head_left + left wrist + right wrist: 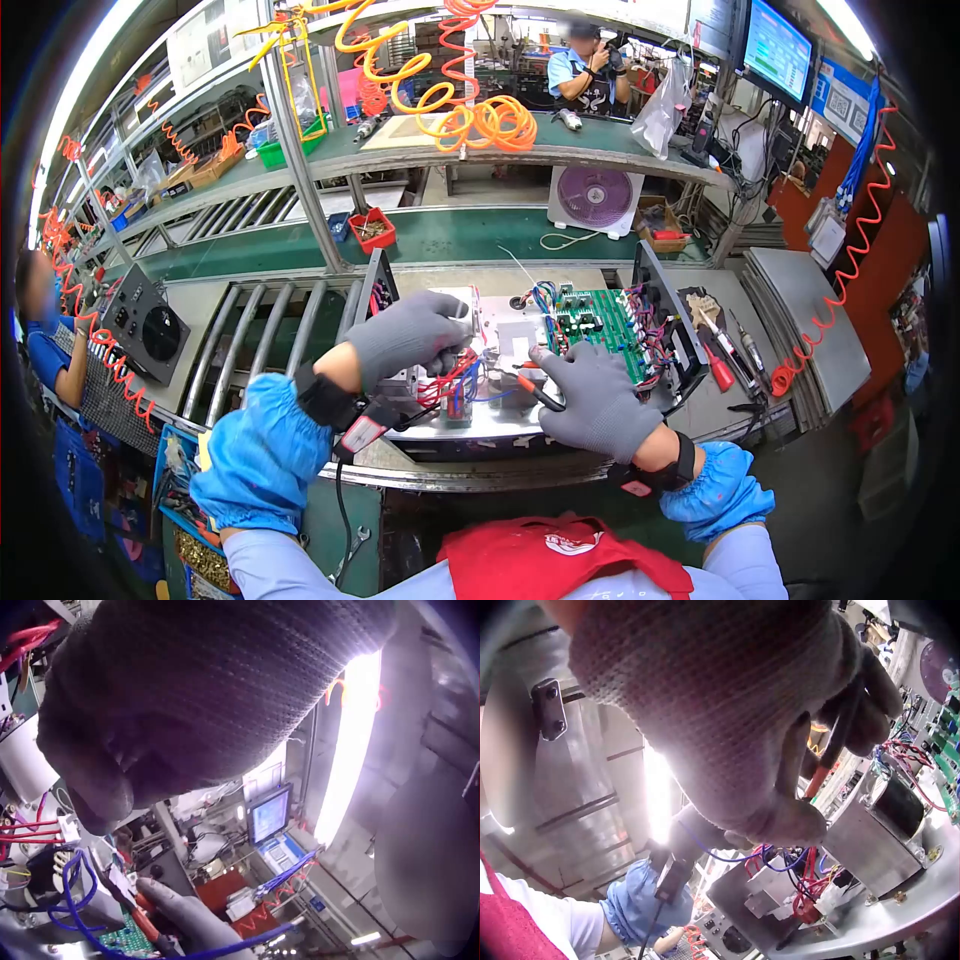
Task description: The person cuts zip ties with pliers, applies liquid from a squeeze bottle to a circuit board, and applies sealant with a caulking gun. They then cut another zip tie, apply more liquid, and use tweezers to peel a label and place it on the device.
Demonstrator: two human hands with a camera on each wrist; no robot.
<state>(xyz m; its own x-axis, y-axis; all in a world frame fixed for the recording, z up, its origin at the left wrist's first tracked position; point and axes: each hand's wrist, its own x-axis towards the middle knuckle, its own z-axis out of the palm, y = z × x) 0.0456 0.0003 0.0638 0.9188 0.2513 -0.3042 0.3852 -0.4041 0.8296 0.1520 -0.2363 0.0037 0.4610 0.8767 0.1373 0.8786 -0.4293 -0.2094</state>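
An open metal chassis (480, 428) lies in front of the person, with a green circuit board (612, 322) on its right side. The gloved right hand (600, 400) grips an orange-and-black handled tool (538, 391) over the middle of the chassis; the right wrist view shows its handle (821, 778) between thumb and fingers. The gloved left hand (412, 335) is over the chassis's left part, fingers bent down by red and blue wires (462, 378). In the left wrist view its fingertips are near a white connector (69, 829) with red wires; whether they hold anything is hidden.
Metal rollers (262, 335) lie left of the chassis. On the right are a red-handled screwdriver (718, 368), other tools and stacked panels (810, 320). Orange coiled hoses (490, 122) hang above. A monitor (776, 50) is at upper right; a person with a camera (588, 75) stands behind the bench.
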